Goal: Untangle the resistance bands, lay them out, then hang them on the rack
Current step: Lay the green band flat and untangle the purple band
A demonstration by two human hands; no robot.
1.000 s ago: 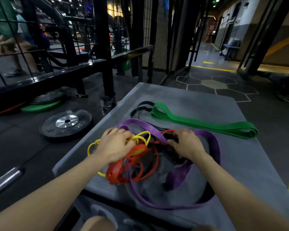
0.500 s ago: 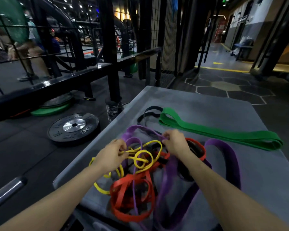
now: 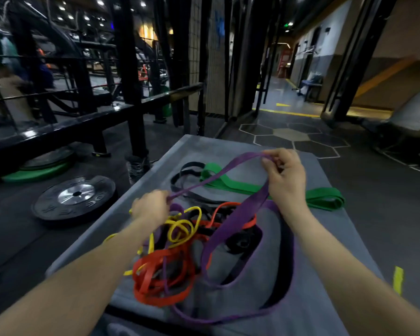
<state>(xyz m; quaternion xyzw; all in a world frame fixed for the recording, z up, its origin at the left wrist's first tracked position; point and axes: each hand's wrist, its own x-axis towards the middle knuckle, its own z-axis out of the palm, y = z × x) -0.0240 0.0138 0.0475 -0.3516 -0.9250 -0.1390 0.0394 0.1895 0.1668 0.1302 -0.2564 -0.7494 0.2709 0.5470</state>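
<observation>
Our right hand [image 3: 286,180] pinched the top of a purple band [image 3: 230,221] and held it raised over the mat [image 3: 308,309], near its far right side, while our left hand [image 3: 152,207] gripped the same band's thinner run lower down, at the far edge of the tangle. We judged the work barely begun: only the green band [image 3: 252,187] lay flat and straight, toward the mat's far right corner, with a black band [image 3: 184,170] looped at its left end. The rest sat knotted in the middle of the mat: yellow bands [image 3: 182,229] coiled just beside our left hand, red bands [image 3: 160,280] heaped toward the near edge, and a second purple loop [image 3: 286,263] sprawled to the right. The raised purple band ran down through the orange-red loops, so we expected them to snag it. No hanging had been done. Off the mat's left edge a weight plate [image 3: 75,197] lay on the floor, with the black rack [image 3: 134,93] frame beyond.
</observation>
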